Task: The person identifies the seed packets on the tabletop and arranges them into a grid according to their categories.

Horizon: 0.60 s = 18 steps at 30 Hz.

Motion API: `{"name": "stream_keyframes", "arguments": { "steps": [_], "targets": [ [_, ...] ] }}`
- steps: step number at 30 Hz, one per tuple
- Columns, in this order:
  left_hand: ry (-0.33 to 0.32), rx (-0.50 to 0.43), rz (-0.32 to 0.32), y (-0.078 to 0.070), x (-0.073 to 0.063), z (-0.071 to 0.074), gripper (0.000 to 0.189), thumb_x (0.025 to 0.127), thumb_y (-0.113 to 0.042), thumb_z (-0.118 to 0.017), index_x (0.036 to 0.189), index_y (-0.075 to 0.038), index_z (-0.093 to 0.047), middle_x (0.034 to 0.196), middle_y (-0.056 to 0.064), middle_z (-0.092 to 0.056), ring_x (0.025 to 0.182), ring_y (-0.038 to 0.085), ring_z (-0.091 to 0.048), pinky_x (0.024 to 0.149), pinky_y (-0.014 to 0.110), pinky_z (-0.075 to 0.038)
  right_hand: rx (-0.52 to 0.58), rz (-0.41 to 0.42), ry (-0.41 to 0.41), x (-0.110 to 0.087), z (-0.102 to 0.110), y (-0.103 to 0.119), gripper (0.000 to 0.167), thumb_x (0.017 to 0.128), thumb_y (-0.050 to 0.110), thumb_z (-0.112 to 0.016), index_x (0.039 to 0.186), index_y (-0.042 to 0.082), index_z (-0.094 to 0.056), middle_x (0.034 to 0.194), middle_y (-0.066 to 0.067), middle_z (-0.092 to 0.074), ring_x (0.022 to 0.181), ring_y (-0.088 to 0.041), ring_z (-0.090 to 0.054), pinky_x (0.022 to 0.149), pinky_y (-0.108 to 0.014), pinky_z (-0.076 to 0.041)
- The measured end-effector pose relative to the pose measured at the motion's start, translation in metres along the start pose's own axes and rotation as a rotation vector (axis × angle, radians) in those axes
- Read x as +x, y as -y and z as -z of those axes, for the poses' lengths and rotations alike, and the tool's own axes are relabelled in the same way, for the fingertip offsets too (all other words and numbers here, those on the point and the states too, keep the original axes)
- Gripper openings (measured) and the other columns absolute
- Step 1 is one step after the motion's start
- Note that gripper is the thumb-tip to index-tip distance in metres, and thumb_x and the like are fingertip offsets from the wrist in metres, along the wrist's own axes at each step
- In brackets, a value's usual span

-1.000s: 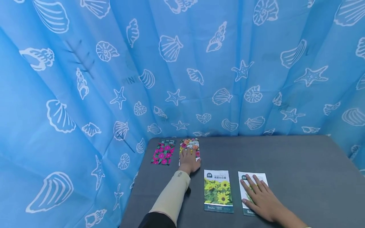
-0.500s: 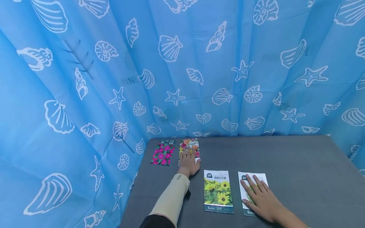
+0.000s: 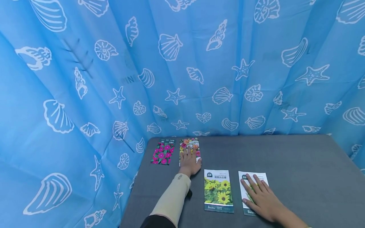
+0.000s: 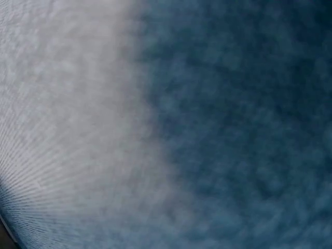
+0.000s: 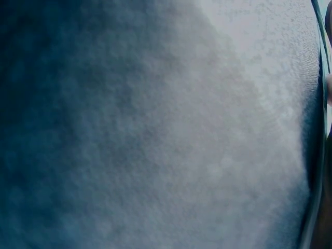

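Resting on a flat rectangular packet printed with multicoloured flowers [image 3: 189,142], my left hand [image 3: 189,163] has its fingers extended. My right hand [image 3: 262,199] lies spread over a white-and-green rectangular packet [image 3: 244,192], just right of a white rectangular packet printed with yellow flowers [image 3: 218,191]; all three packets lie on the grey cloth-covered table [image 3: 299,164].

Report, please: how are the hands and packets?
Left hand on multicoloured packet, fingers straight. Right hand on rightmost packet, fingers straight. Only hands cover them.
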<state>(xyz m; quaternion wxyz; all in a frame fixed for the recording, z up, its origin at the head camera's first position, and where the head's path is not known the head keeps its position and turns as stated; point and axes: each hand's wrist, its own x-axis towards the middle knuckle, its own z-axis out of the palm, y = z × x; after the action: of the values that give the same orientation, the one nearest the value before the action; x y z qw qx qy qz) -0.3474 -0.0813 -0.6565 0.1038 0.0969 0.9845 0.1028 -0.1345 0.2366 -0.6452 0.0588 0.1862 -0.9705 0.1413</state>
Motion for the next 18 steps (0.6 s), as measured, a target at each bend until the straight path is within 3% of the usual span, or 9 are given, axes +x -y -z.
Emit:
{"name": "stream_keyframes", "arguments": {
  "steps": [5, 18],
  "targets": [
    [0.015, 0.029, 0.009, -0.0001, 0.0028, -0.0016, 0.075, 0.112, -0.057, -0.031, 0.173, -0.024, 0.000, 0.181, 0.008, 0.004, 0.167, 0.035, 0.007, 0.134, 0.057, -0.001, -0.001, -0.001, 0.006, 0.0005, 0.0002, -0.0005, 0.071, 0.105, 0.056, -0.058, 0.163, 0.017, -0.045, 0.170, -0.018, -0.038, 0.167, -0.032, -0.012, 0.119, -0.018, 0.028],
    [0.026, 0.040, 0.010, -0.0039, 0.0054, -0.0001, 0.076, 0.112, -0.059, -0.032, 0.173, -0.026, -0.001, 0.181, 0.009, 0.002, 0.167, 0.036, 0.003, 0.134, 0.059, -0.004, 0.021, -0.011, 0.015, 0.0001, -0.0008, -0.0009, 0.072, 0.105, 0.058, -0.057, 0.163, 0.017, -0.045, 0.170, -0.018, -0.039, 0.167, -0.032, -0.012, 0.120, -0.018, 0.027]
  ]
}}
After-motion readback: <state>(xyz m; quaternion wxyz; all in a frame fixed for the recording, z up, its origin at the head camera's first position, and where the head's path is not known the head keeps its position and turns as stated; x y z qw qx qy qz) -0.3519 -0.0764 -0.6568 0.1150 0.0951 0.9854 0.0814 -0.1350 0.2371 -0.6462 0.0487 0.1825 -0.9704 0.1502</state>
